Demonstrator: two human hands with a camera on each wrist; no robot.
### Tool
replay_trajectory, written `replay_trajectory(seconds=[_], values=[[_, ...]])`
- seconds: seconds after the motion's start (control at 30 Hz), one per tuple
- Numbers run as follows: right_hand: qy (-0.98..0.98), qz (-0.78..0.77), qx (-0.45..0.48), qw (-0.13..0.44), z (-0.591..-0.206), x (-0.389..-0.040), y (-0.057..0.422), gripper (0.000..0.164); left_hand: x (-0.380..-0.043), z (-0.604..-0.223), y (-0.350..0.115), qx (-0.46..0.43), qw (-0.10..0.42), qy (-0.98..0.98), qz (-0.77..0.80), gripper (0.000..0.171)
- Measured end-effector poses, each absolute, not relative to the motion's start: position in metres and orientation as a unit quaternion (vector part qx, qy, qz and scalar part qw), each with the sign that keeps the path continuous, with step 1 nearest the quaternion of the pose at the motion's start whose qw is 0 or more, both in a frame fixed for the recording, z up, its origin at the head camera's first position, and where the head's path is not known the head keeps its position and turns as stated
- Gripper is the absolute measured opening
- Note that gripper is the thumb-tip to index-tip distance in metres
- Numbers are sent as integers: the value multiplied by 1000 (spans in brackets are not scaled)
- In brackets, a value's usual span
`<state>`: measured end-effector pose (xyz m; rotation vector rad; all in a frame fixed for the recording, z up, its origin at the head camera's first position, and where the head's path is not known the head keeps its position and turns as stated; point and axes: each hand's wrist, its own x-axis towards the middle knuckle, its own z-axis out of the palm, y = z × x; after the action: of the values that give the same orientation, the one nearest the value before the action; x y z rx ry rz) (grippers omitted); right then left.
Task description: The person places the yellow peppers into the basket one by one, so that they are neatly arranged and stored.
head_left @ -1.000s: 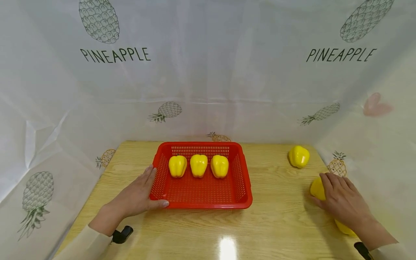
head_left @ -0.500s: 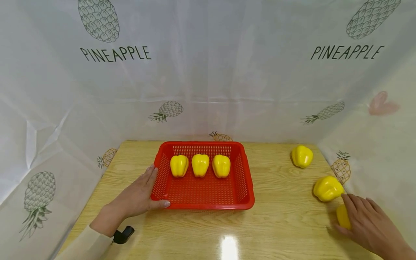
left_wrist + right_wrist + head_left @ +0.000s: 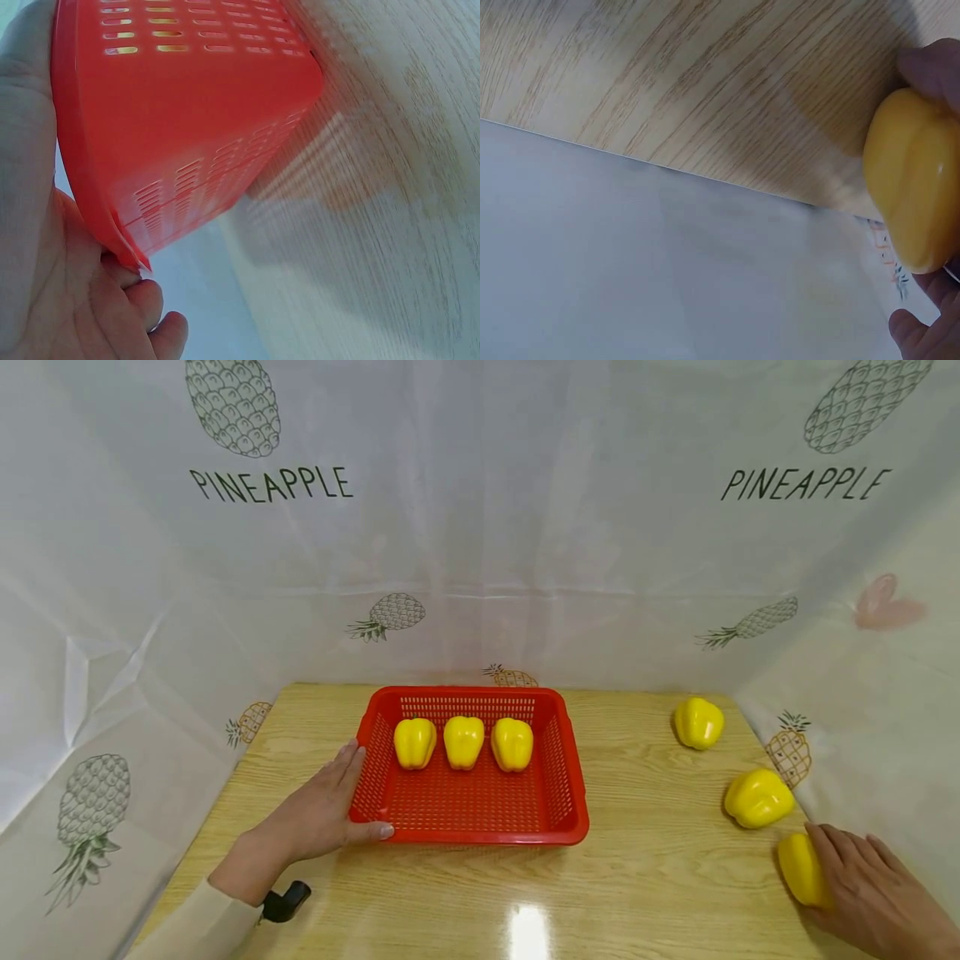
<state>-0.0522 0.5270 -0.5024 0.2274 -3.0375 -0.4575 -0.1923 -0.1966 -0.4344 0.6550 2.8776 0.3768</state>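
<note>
Three yellow bell peppers, the middle one (image 3: 463,743) among them, stand in a row along the back of a red plastic basket (image 3: 487,837). My left hand (image 3: 315,810) rests at the basket's front left corner, fingers straight along the left side and thumb on the front rim. In the left wrist view the hand touches the basket's rim (image 3: 82,142). My right hand (image 3: 873,885) holds another yellow bell pepper (image 3: 801,870) at the table's right side. The right wrist view shows this pepper (image 3: 915,180) between thumb and fingers, partly cut off by the frame edge.
Two more yellow bell peppers lie on the wooden table (image 3: 637,877): one (image 3: 759,798) just beyond my right hand, another (image 3: 699,723) near the back right corner. A white pineapple-print sheet (image 3: 525,527) stands behind and along both sides of the table.
My right hand has left the middle pepper of the right-hand row, moved toward the near right and taken hold of the nearest one. The left hand stays at the basket.
</note>
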Motion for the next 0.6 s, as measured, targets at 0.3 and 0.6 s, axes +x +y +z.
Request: replay_trajectory(seconds=[0.3, 0.6], values=[[-984, -107, 120, 80, -502, -56, 520, 124, -192, -435, -197, 220, 77, 965, 122, 134], [-962, -91, 203, 159, -501, -69, 500, 124, -192, -435, -196, 216, 82, 965, 121, 136]])
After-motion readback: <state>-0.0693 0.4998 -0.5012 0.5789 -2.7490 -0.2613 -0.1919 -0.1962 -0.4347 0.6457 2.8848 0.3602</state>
